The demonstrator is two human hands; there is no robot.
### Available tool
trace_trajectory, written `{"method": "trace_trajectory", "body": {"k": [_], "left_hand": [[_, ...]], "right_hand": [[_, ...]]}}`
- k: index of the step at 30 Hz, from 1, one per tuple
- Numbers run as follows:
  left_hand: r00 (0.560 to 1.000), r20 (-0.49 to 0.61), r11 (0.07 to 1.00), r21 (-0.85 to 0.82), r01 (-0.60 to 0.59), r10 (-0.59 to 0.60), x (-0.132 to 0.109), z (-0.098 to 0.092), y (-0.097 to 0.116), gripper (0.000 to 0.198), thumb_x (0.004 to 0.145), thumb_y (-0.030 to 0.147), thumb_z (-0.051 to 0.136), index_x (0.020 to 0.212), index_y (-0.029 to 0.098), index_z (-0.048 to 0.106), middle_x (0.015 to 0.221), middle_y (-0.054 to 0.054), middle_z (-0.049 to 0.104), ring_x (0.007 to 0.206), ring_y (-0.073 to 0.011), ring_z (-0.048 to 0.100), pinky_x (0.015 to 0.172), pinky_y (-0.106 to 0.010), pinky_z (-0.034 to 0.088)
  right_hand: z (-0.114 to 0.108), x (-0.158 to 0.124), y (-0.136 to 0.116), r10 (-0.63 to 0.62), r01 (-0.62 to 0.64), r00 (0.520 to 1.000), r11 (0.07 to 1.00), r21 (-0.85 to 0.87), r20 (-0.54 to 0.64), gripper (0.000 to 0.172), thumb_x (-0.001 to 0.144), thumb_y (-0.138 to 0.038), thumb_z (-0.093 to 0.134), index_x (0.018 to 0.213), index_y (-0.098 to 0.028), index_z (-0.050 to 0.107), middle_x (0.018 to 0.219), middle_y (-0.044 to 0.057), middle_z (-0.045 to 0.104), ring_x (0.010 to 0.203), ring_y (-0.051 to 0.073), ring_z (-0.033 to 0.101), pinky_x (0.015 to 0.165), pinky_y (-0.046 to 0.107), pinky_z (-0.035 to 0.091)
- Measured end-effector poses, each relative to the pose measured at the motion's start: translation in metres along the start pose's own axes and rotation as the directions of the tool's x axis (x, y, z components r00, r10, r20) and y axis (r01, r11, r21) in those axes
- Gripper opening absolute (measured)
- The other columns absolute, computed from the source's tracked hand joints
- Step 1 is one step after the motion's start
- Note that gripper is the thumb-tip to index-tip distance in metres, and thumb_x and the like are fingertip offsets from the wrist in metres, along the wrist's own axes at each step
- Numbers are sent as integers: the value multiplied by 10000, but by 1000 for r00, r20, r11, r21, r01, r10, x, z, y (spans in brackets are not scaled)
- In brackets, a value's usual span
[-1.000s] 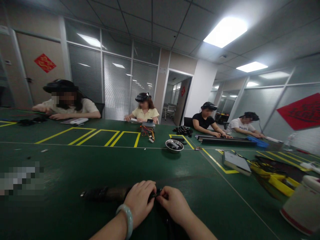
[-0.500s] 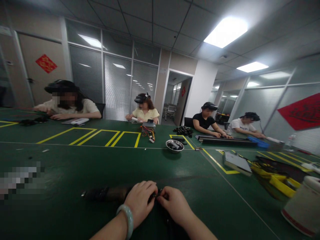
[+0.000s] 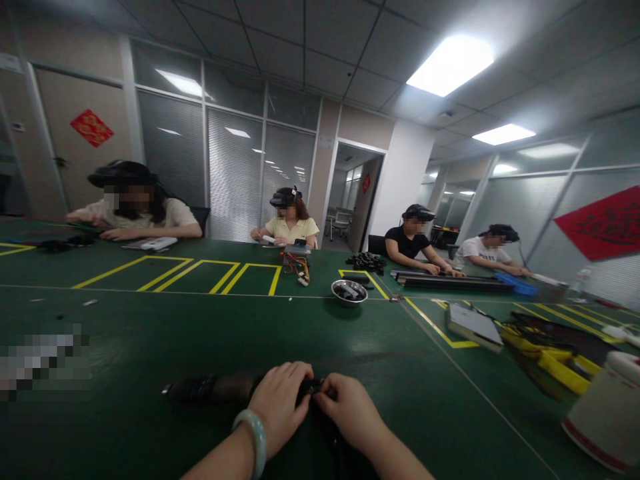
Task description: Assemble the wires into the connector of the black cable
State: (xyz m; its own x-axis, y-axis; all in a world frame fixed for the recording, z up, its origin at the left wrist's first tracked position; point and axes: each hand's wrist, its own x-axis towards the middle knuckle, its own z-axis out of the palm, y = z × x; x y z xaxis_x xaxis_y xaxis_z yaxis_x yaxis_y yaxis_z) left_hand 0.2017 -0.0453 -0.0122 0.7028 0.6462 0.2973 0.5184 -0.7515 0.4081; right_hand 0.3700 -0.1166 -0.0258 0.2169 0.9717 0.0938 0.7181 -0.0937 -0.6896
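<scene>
Office rm w/ green table [image 3: 150, 327], glass partitions [image 3: 235, 180], ceiling light panels [image 3: 450, 63], open door [image 3: 353, 200].

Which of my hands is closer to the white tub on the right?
Right. The right hand lies left of the white tub, not touching; the left hand is farther left again.

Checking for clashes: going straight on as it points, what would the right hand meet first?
Pointing leftward, the right hand touches the small dark part; just beyond it, probably the left hand.
</scene>
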Motion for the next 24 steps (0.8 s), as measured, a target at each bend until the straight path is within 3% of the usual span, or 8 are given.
{"method": "trace_trajectory", "body": {"k": [7, 14, 24], "left_hand": [[1000, 24, 999, 29, -19, 18, 0, -1, 0, 177, 754, 157, 494, 900, 236, 557, 1084, -16, 606, 1024, -216, 522, 895, -365, 360], [1000, -9, 999, 30, -29, 29, 1, 3, -2, 221, 768, 168, 494, 967, 243, 553, 1067, -16, 609, 1002, -216, 531, 883, -370, 367], [998, 31, 998, 10, -61, 61, 0, 0, -2, 166, 788, 180, 498, 912, 258, 576, 1130, 3, 601, 1061, -214, 514, 904, -365, 354]], "right_hand": [[1, 0, 1, 8, -8, 1000, 1000, 23, -3, 44, 779, -223, 624, 760, -194, 651, 699, -18, 657, 627, 114, 558, 564, 203, 321], [1, 0, 0, 12, -12, 1000, 1000, 2, 3, 56, 780, -220, 621, 767, -184, 662, 698, -10, 661, 621, 113, 554, 578, 202, 329], [-2, 0, -2, 6, -6, 1000, 1000, 8, 8, 62, 796, -237, 618, 780, -188, 652, 713, -12, 666, 634, 111, 564, 588, 196, 337]]}}
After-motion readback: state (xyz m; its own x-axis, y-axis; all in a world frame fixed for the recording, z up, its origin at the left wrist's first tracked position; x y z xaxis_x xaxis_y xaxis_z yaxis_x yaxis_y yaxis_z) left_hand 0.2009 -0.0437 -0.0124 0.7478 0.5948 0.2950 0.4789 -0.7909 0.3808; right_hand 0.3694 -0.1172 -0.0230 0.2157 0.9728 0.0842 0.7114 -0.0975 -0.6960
